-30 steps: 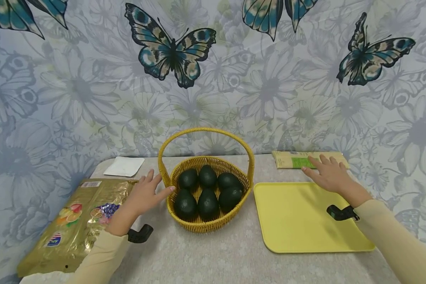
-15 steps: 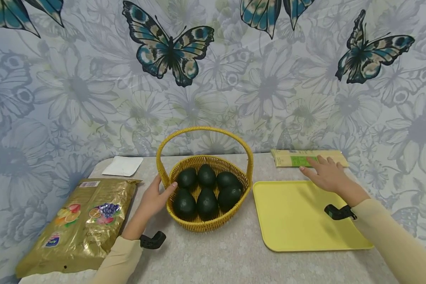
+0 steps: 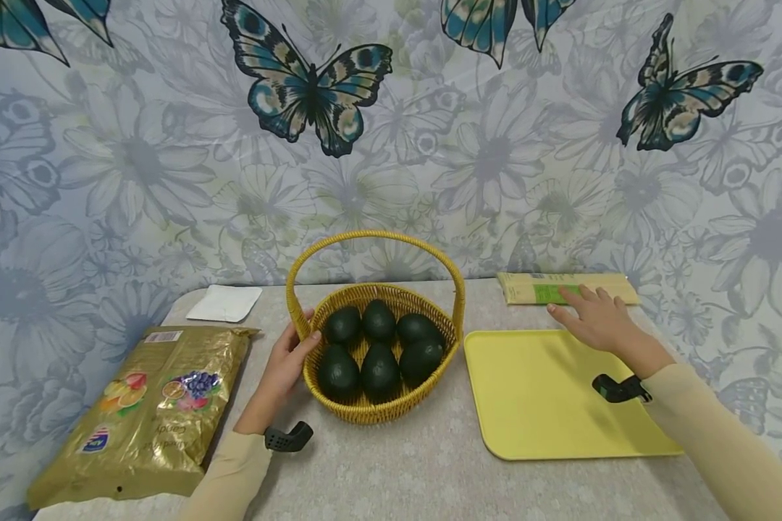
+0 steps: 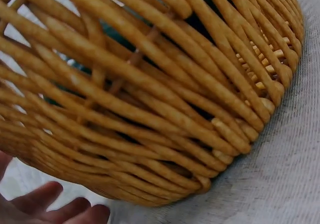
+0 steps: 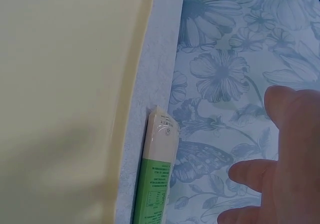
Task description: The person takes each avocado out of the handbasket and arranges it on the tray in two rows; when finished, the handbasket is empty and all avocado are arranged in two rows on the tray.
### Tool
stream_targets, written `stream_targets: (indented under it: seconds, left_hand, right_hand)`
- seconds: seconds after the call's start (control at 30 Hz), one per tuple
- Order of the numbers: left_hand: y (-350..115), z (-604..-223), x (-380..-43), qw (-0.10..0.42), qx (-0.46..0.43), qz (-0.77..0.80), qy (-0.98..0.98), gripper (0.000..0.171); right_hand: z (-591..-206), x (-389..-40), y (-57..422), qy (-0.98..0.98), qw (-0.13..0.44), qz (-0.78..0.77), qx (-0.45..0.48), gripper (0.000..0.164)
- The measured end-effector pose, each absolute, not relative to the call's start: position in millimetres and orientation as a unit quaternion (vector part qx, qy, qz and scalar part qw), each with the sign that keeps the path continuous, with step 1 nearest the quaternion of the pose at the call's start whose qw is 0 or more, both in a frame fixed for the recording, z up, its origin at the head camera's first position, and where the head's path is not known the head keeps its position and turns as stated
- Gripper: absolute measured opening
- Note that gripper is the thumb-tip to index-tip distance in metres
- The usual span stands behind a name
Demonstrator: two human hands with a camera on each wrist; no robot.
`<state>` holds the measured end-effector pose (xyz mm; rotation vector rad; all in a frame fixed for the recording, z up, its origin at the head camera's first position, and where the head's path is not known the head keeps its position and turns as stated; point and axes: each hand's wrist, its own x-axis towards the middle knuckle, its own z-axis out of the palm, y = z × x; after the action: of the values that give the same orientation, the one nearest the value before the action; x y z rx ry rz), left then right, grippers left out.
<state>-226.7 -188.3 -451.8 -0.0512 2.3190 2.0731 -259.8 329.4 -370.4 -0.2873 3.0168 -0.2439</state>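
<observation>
A yellow wicker basket (image 3: 371, 414) with a tall arched handle stands mid-table, with several dark green avocados (image 3: 379, 373) inside. My left hand (image 3: 283, 369) grips its left side by the handle's base, thumb over the rim and fingers outside. The left wrist view shows the woven wall (image 4: 150, 94) close up, with the left fingers (image 4: 75, 211) below it. Spread over the far right part of a yellow tray (image 3: 560, 405), my right hand (image 3: 596, 318) holds nothing. Its fingertips overlap a pale flat packet with a green label (image 3: 518, 289); the right wrist view shows that packet (image 5: 155, 184) apart from the fingers.
On the left lies a large gold candy bag (image 3: 150, 412), printed with fruit. Behind it is a white square packet (image 3: 225, 303). A wall covering with flowers and butterflies (image 3: 313, 87) rises at the table's back edge.
My left hand has moved right and in against the basket; its thumb now lies over the rim and its fingers outside. The right hand has barely moved. The basket stands in place.
</observation>
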Motion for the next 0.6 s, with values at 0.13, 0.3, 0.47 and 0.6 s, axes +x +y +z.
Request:
stream_targets:
  seconds: [0.13, 0.3, 0.47, 0.6]
  left_hand:
    - [-189, -455, -229, 0.035, -0.022, 0.71, 0.703, 0.054]
    - [-191, -459, -229, 0.045, -0.017, 0.732, 0.68, 0.055]
    - [-195, -464, -230, 0.049, -0.001, 0.734, 0.678, 0.055]
    - [-196, -467, -231, 0.044, 0.018, 0.736, 0.676, 0.055]
  right_hand:
    - [-370, -259, 329, 0.991, 0.052, -0.085, -0.093, 0.082]
    - [-370, -259, 327, 0.99, 0.055, -0.085, -0.094, 0.081]
    - [-368, -257, 324, 0.99, 0.046, -0.081, -0.101, 0.079]
    - [-364, -254, 319, 0.99, 0.041, -0.084, -0.108, 0.077]
